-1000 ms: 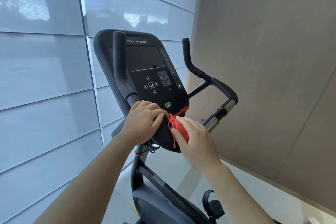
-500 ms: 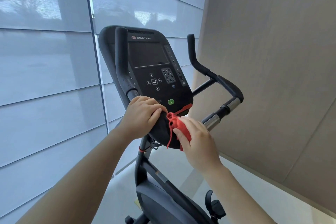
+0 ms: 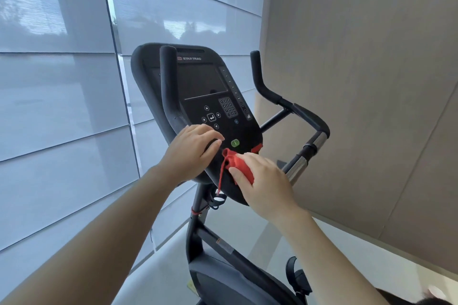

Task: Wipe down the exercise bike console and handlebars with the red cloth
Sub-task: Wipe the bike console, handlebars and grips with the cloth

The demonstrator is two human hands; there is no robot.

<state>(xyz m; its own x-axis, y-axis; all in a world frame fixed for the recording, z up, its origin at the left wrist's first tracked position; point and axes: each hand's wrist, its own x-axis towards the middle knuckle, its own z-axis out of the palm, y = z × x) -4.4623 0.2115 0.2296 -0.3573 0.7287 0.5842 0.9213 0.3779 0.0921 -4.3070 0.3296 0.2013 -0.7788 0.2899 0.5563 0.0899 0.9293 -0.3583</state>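
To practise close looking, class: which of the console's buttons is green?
The oval button lowest on the console, just beyond the red cloth; all the others above it are black with pale markings.

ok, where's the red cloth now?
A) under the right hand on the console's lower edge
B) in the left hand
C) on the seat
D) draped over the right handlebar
A: the right hand holds the red cloth against the console just below the green button; the left hand grips the console, no cloth.
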